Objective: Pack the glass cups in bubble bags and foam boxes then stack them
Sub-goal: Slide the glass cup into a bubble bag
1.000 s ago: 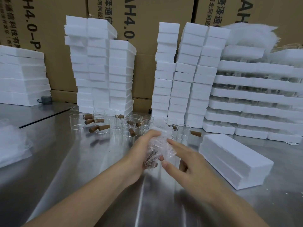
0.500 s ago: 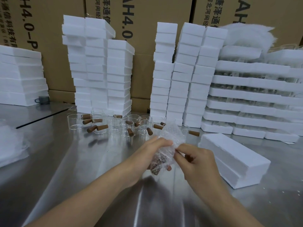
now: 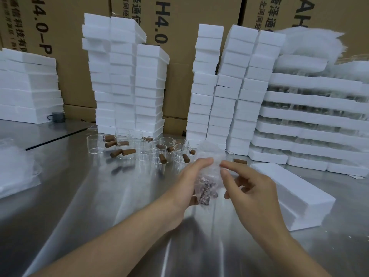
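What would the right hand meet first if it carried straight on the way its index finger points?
The bubble bag that the left hand grips: the right hand points up-left at its edge, fingertips right beside it. Whether they already touch is unclear.

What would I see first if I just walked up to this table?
Probably the two hands in the middle: the left hand grips a bubble bag with a cup inside, and the right hand pinches its edge. Behind them stand tall white foam box stacks, with glass cups at their foot.
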